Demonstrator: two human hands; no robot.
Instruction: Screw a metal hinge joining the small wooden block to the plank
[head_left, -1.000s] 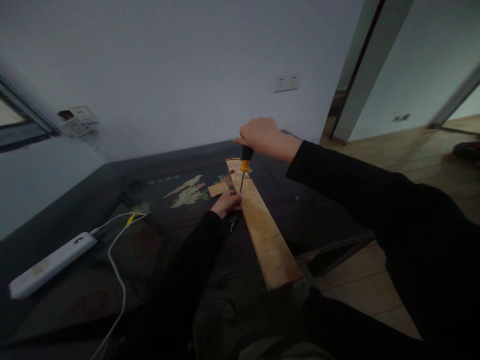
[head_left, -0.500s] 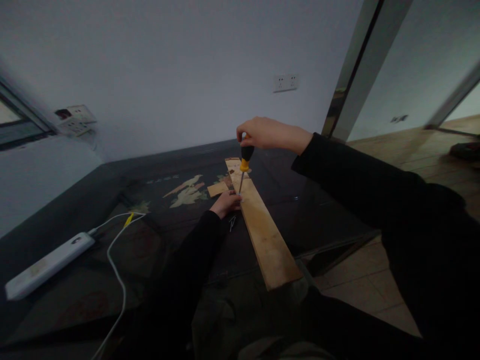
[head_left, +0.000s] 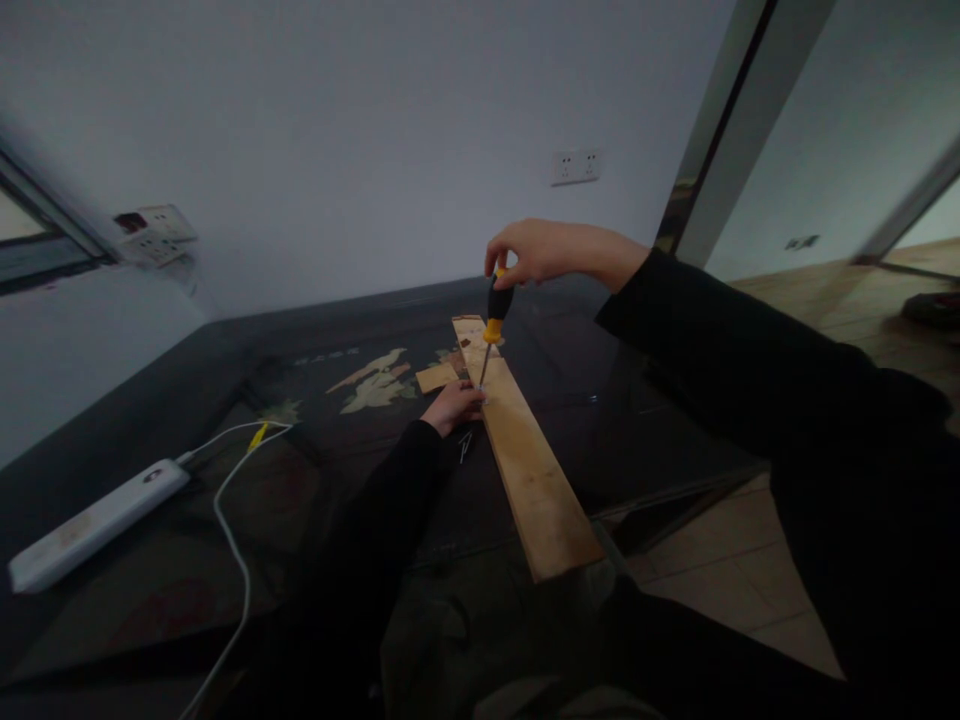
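A long wooden plank [head_left: 529,460] lies on a dark glass table [head_left: 630,430], running from the far middle toward me. My right hand [head_left: 544,250] is closed round the top of a black and yellow screwdriver [head_left: 491,325], which stands almost upright with its tip on the plank. My left hand [head_left: 454,405] rests at the plank's left edge, fingers pinched at the screwdriver's tip; whatever they hold is too small to make out. A couple of loose screws [head_left: 465,445] lie on the table just below that hand.
A small wood offcut [head_left: 436,377] lies left of the plank. A white power strip [head_left: 90,525] with white cables [head_left: 232,540] sits at the left. Wall sockets [head_left: 575,166] are on the far wall. Tiled and wooden floor lies to the right.
My right hand has turned on the screwdriver handle, its wrist swinging up and to the right. The left hand and the plank have stayed where they were.
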